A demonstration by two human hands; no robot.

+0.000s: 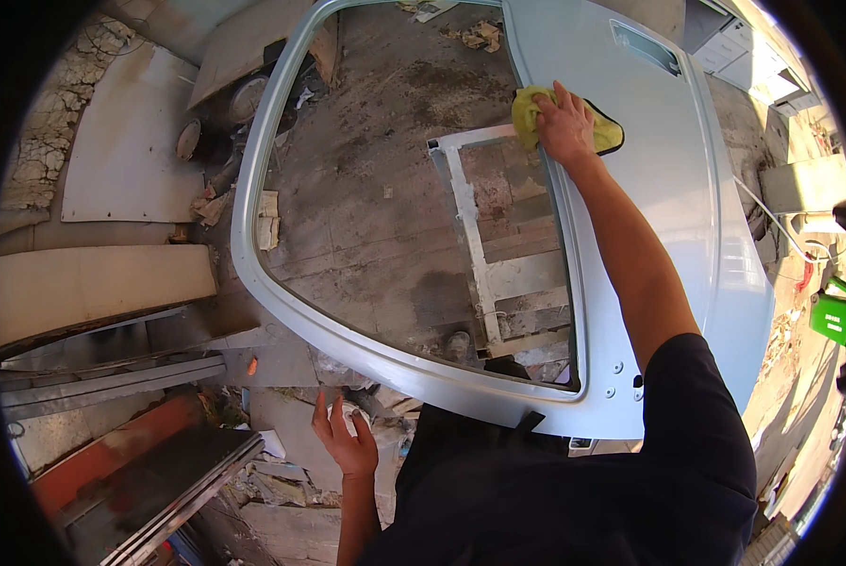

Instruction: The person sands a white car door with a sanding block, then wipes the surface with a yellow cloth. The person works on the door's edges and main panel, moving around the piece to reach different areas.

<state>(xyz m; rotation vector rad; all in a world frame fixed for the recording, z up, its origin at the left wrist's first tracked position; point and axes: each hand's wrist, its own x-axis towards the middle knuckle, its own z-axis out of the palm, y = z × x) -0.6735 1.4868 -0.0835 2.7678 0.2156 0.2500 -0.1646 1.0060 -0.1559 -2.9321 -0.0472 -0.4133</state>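
A pale silver-blue car door (663, 203) lies across a stand in front of me, its window opening on the left and its panel on the right. My right hand (564, 124) presses a yellow-green cloth (610, 130) with dark edging onto the door, where the panel meets the window frame. Part of the cloth hangs over that inner edge. My left hand (348, 438) is free, raised below the frame's lower left curve with its fingers apart, touching nothing. Near the top right of the panel is a recessed handle opening (647, 47).
A white metal stand (475, 241) shows through the window opening. Stacked boards and panels (159, 491) lie at lower left, beside debris on the floor. A large white panel (126, 141) leans at far left. A green box (829, 311) sits at far right.
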